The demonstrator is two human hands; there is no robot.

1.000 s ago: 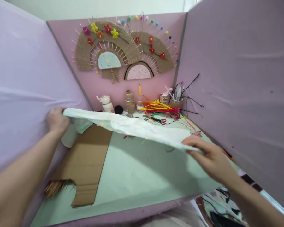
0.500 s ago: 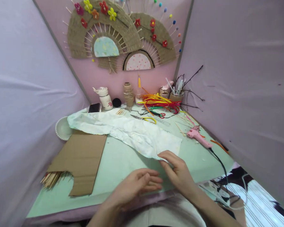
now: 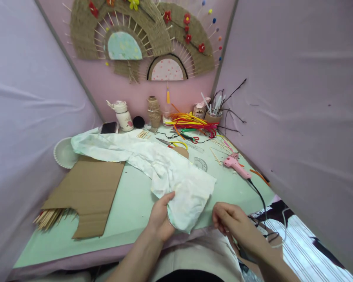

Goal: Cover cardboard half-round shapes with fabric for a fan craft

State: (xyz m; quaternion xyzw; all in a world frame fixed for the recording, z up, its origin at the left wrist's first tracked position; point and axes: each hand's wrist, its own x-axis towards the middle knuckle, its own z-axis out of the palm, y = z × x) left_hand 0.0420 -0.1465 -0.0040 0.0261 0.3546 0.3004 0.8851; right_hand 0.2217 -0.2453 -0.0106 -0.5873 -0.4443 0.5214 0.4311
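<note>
A long, crumpled white cloth (image 3: 182,176) with faint green and yellow tints stretches across the table. My left hand (image 3: 161,219) grips its near end, thumb on top and the other fingers underneath. That end hangs slightly over the table's front edge. To the right of the cloth and apart from it is my right hand (image 3: 231,219), with curled fingers at the table edge. Whether anything is inside those fingers is hidden. Beyond the cloth lie yellow-handled scissors (image 3: 178,145), a brown cardboard piece (image 3: 181,152) partly covered by the cloth, and a clear protractor (image 3: 200,163).
Cut cardboard (image 3: 91,188) lies left over thin wooden sticks (image 3: 51,218), near a white bowl (image 3: 63,153). On the right rests a pink glue gun (image 3: 237,165) with its cord trailing off the edge. A bottle (image 3: 123,117), twine spool (image 3: 153,113) and pipe cleaners (image 3: 191,121) stand behind.
My left hand has taken hold of the cloth's near end, which has come toward me. My right hand has let go of the cloth and moved right and down. The cardboard piece and protractor are now uncovered.
</note>
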